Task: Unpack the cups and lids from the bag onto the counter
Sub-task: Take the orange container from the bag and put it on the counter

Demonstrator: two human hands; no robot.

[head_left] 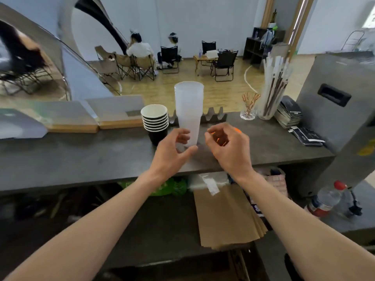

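Head view: paper cups (155, 120) beside plastic cups (189, 110).

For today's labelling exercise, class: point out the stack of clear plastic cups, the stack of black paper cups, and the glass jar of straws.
stack of clear plastic cups (189, 102): head view, upper stack wall.
stack of black paper cups (155, 123): head view, ribbed rims.
glass jar of straws (271, 106): head view, lower glass side.

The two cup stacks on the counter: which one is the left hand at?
The tall translucent plastic stack. The left hand curls around its base, while the shorter stack of black paper cups stands beside it, to the left, with no hand on it.
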